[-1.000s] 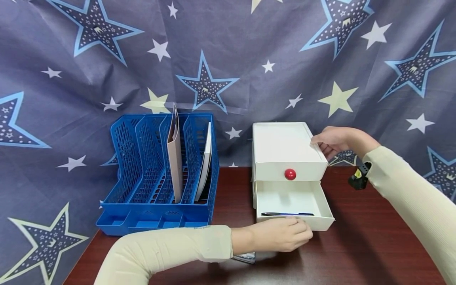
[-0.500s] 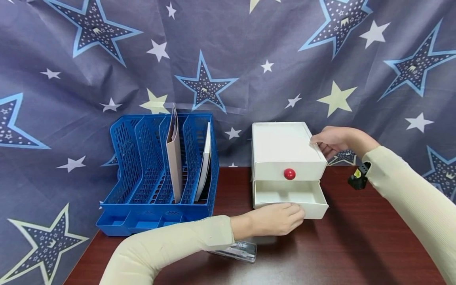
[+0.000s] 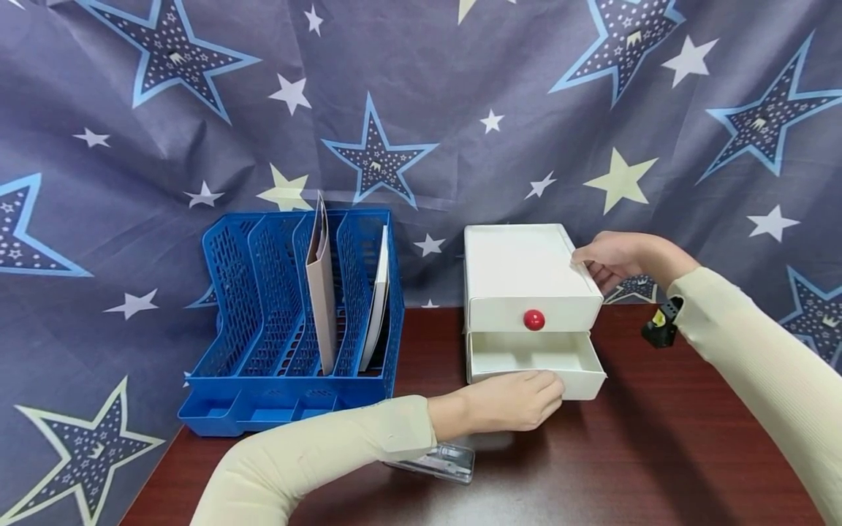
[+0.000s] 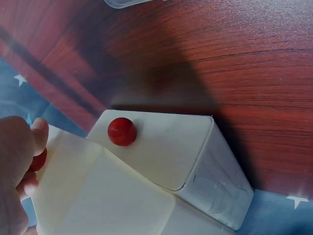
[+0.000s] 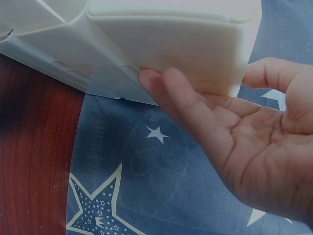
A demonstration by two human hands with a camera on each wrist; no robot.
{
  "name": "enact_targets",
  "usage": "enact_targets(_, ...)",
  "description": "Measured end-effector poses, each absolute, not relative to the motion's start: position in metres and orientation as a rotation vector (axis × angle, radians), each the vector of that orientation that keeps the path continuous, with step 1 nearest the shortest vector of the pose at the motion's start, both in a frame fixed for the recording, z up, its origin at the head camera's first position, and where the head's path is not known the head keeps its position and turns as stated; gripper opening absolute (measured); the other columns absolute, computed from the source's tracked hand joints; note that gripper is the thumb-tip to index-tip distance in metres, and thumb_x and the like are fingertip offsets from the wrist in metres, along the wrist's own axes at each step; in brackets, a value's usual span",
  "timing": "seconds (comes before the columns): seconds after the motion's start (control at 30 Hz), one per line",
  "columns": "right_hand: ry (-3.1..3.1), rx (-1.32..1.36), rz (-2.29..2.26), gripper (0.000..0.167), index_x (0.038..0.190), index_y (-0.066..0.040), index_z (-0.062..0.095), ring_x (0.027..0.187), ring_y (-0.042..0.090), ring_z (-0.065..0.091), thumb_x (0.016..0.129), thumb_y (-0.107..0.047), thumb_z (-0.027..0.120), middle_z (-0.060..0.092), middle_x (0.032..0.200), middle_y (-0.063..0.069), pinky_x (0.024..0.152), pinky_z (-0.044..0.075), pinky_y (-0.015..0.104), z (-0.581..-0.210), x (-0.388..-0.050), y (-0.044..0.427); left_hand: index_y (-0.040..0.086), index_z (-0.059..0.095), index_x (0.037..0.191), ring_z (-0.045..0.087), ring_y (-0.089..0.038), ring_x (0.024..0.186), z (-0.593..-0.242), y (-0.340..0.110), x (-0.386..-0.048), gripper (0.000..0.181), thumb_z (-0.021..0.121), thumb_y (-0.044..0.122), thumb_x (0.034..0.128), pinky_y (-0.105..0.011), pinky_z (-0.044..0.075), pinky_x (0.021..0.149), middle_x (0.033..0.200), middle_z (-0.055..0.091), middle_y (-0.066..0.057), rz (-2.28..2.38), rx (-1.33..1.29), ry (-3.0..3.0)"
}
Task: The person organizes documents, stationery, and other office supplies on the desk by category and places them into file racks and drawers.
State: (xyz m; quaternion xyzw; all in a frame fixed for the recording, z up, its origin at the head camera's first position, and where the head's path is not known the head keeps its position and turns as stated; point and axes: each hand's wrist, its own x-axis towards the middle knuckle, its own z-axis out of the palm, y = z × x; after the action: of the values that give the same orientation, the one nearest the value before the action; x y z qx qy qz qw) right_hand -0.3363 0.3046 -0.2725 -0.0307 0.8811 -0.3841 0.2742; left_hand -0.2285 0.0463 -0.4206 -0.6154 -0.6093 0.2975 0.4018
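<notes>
A white two-drawer desktop organizer [image 3: 516,259] stands on the table, its lower drawer [image 3: 582,386] pulled partway out. My left hand [image 3: 516,402] is at that drawer's front; in the left wrist view its thumb and fingers pinch the red knob [image 4: 40,160]. The upper drawer is closed, and its red knob [image 3: 534,319] faces me. My right hand [image 3: 608,259] rests against the organizer's upper right side. In the right wrist view the fingers [image 5: 188,100] lie fairly straight near the white side wall, thumb beyond the edge. Part of the drawer's inside is hidden by its front.
A blue file rack [image 3: 263,307] stands to the left, with a pinkish-beige folder [image 3: 322,299] and a white book [image 3: 376,314] upright in it. A clear case [image 3: 447,462] lies on the dark red table [image 3: 631,453], partly under my left forearm. A starry cloth hangs behind.
My left hand has moved the lower drawer back inward a little, mostly in the first half second. The blue pen inside has gone out of sight. My right hand has stayed put.
</notes>
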Motion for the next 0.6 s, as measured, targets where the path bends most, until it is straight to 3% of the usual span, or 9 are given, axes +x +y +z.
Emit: enact_targets(0.6,2.388,-0.096,-0.996,0.053,0.129,0.018,0.048,0.083,0.015,0.072,0.103,-0.027,0.042,0.074,0.092,0.005,0.079,0.062,0.038,-0.273,-0.337,0.305,0.012,0.063,0.118,0.053,-0.017,0.105,-0.420,0.050,-0.251,0.039,0.027,0.004,0.1060,-0.026,0.047,0.097,0.114,0.056,-0.002,0.813,-1.533,-1.578)
